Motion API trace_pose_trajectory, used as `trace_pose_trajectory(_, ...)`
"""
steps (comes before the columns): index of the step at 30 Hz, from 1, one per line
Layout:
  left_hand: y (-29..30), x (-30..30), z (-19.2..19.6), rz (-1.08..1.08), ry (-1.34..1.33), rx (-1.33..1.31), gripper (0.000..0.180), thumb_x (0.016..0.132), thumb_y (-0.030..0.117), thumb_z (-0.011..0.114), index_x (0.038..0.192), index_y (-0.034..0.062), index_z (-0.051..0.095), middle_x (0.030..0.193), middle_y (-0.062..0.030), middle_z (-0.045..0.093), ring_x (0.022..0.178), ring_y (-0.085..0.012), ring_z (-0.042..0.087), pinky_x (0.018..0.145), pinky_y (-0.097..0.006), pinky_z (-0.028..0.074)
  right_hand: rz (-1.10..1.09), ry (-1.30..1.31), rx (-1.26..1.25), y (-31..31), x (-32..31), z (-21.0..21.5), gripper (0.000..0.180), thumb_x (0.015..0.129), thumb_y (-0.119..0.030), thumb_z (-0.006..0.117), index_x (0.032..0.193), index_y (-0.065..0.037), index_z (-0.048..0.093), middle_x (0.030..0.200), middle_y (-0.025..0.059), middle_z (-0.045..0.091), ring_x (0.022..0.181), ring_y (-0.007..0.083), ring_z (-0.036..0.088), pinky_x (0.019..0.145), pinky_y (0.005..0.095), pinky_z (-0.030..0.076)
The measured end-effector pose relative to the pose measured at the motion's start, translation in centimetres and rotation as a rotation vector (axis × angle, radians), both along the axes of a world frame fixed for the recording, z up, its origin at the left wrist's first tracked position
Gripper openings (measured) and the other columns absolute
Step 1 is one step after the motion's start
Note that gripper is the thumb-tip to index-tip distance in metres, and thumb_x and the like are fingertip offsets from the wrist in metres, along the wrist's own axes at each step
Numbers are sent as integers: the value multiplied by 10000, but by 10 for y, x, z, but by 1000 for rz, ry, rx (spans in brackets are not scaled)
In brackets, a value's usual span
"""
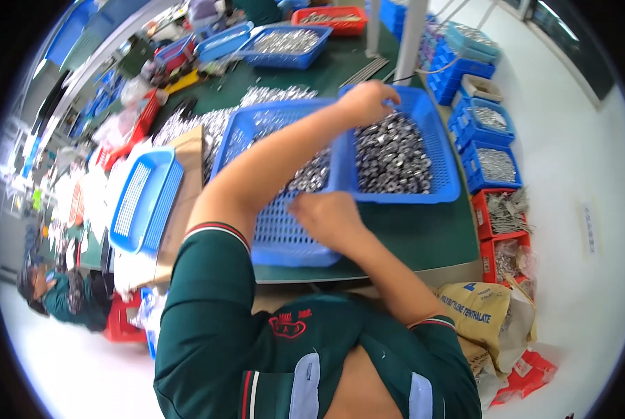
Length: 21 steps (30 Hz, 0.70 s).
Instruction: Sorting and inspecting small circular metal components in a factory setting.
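Observation:
Two blue perforated plastic baskets lie side by side on a green table. The right basket (443, 150) holds a heap of small shiny metal parts (392, 157). The left basket (277, 237) has some of the same parts in its far half. My left hand (365, 102) reaches across and grips the far rim of the right basket at its left corner. My right hand (326, 218) closes on that basket's near left corner, where it overlaps the left basket.
An empty blue basket (145, 202) and a cardboard sheet (187, 181) lie at the left. More baskets of metal parts (284, 43) stand at the back. Small blue bins (490, 143) and red bins (504, 234), then sacks (476, 311), line the right. Another person (61, 293) crouches at the lower left.

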<state>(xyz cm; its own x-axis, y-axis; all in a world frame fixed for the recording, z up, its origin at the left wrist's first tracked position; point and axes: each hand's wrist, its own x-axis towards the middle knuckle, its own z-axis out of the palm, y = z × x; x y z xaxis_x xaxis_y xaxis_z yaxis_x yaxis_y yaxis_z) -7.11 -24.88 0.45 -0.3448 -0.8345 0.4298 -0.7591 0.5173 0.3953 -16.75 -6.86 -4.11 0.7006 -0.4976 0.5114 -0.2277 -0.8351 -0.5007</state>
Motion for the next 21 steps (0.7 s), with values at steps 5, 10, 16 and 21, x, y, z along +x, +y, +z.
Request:
trace_pose_trajectory(5, 103, 68, 18, 194, 88, 40, 199, 802, 137, 660, 983, 56, 674, 888, -114, 669, 793, -227, 646, 738, -327, 511, -63, -470, 536, -4, -5, 9, 218, 921, -181, 592, 779, -19, 560, 528, 71, 454, 476, 117, 428, 455, 298, 352)
trace_pose_trajectory(10, 181, 88, -32, 149, -51, 359, 193, 788, 162, 627, 956, 86, 683, 900, -142, 670, 857, -325, 643, 773, -409, 502, -25, -526, 786, -3, -8, 1, 167, 920, -150, 592, 842, -2, 599, 607, -9, 512, 562, 43, 427, 502, 231, 354)
trace_pose_trajectory(16, 189, 90, -83, 145, -265, 230, 284, 764, 149, 639, 1048, 150, 653, 940, -105, 595, 913, -315, 617, 773, -423, 512, -39, -502, 695, 4, -5, -2, 163, 919, -149, 599, 849, -2, 597, 597, -24, 491, 553, 34, 401, 493, 219, 338)
trace_pose_trajectory(21, 186, 84, -85, 126, -369, 163, 147, 760, 121, 595, 900, 102, 636, 929, -120, 599, 895, -311, 627, 728, -412, 528, -77, -446, 636, 5, -3, 0, 166, 915, -153, 607, 832, -9, 596, 571, -31, 463, 530, 35, 382, 473, 225, 323)
